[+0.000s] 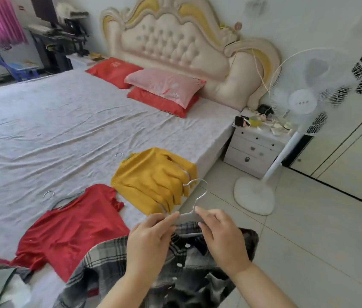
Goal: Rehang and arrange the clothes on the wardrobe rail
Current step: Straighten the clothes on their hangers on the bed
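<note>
Holding a pale hanger (192,215) at its shoulders, both hands work over the bed (64,121) edge. Left hand (151,243) pinches the hanger's left arm; right hand (220,236) pinches the right arm near the neck. Plaid shirt (109,267) droops from it, collar threaded on, body slumped against the bed. Soft, light, likely to slide off smooth plastic; best carried by the wire hook (197,190). Red top (71,230) and yellow sweater (153,181) lie flat on the bed, hangers already in.
</note>
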`<state>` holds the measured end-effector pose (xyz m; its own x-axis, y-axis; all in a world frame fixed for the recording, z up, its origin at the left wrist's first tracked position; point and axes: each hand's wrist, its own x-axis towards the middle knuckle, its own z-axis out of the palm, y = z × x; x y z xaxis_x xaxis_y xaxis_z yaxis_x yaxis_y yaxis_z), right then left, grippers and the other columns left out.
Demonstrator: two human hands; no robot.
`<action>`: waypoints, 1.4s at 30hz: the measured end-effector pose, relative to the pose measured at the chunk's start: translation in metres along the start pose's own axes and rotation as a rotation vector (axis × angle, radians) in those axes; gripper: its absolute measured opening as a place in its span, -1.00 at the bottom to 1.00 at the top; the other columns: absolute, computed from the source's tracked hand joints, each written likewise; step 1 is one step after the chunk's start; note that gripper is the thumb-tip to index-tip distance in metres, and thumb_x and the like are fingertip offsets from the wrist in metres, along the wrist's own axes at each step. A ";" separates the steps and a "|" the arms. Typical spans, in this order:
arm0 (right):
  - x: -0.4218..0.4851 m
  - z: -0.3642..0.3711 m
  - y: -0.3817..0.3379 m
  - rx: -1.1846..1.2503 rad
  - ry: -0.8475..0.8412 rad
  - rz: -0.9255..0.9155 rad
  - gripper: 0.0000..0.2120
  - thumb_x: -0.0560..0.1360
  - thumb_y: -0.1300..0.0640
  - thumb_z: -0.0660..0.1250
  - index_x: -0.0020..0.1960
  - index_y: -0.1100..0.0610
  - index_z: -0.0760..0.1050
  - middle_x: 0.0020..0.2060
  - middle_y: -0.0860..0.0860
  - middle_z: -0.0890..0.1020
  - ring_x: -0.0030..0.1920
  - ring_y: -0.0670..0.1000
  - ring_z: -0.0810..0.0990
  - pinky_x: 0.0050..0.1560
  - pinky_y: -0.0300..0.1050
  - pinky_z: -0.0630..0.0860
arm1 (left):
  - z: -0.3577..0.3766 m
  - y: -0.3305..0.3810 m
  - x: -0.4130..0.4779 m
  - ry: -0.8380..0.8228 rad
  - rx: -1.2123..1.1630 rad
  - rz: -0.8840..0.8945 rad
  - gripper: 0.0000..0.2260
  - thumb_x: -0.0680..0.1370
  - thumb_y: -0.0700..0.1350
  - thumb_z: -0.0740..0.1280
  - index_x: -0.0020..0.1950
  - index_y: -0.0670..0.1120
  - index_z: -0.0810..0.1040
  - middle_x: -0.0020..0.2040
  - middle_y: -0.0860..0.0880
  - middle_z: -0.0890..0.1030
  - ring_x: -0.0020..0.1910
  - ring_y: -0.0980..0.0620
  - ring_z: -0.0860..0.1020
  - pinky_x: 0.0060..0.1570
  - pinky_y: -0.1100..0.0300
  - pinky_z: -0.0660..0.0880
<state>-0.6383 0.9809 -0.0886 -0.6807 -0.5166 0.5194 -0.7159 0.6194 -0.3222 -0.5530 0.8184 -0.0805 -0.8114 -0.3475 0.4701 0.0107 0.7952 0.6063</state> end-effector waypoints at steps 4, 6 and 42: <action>0.033 -0.009 0.061 -0.119 0.053 -0.114 -0.65 0.47 0.08 0.19 0.25 -0.04 0.38 -0.28 -0.02 0.53 -0.35 -0.02 0.49 -0.51 -0.22 0.44 | 0.048 0.016 0.040 -0.089 -0.081 -0.042 -0.73 0.41 -0.15 0.41 0.08 0.07 0.63 -0.13 0.14 0.60 -0.28 0.19 0.51 -0.31 0.34 0.44; 0.049 -0.005 0.092 -0.140 0.045 -0.137 -0.63 0.46 0.09 0.19 0.27 -0.04 0.37 -0.29 -0.02 0.53 -0.37 -0.01 0.49 -0.54 -0.18 0.46 | 0.074 0.017 0.060 -0.150 -0.128 -0.078 -0.69 0.40 -0.23 0.46 0.09 0.05 0.63 -0.13 0.19 0.54 -0.26 0.20 0.48 -0.27 0.48 0.38; 0.515 0.144 0.540 0.018 -0.164 -0.401 -0.64 0.46 0.15 0.22 0.25 0.01 0.44 -0.26 0.06 0.55 -0.34 0.09 0.53 -0.50 -0.14 0.46 | 0.419 -0.002 0.537 -0.343 -0.135 -0.426 -0.55 0.58 -0.15 0.20 0.44 0.11 0.23 0.37 0.06 0.34 0.23 0.05 0.41 0.18 0.24 0.35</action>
<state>-1.3973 0.9643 -0.1088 -0.3631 -0.8023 0.4738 -0.9302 0.3413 -0.1350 -1.2339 0.8385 -0.0983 -0.9037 -0.4244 -0.0564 -0.3032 0.5415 0.7841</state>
